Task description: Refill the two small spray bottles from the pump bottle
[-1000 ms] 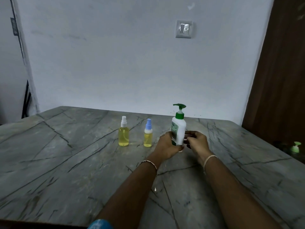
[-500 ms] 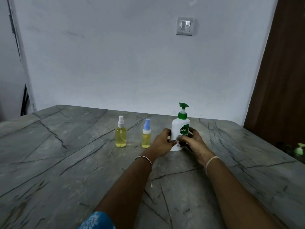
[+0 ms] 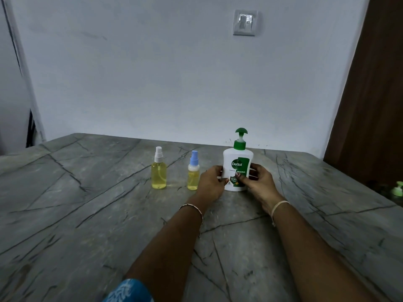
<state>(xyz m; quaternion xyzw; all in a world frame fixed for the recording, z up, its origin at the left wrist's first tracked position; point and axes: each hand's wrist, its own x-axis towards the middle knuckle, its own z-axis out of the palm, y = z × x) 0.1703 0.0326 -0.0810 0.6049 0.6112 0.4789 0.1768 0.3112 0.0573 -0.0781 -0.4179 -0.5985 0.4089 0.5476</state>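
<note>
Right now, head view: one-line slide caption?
Left hand and right hand hold the upright pump bottle beside two capped spray bottles.

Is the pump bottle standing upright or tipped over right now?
Upright. The pump bottle stands base-down on the table, green pump on top, left hand and right hand gripping its sides.

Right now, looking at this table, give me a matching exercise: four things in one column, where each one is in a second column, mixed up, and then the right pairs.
Things:
1. pump bottle
2. white-capped spray bottle
3. blue-capped spray bottle
4. light switch

Places:
A. on the wall
B. leftmost in the row on the table
C. gripped by the left hand and the right hand
D. middle of the row, just beside the left hand

Pairs: 1-C, 2-B, 3-D, 4-A.
</note>
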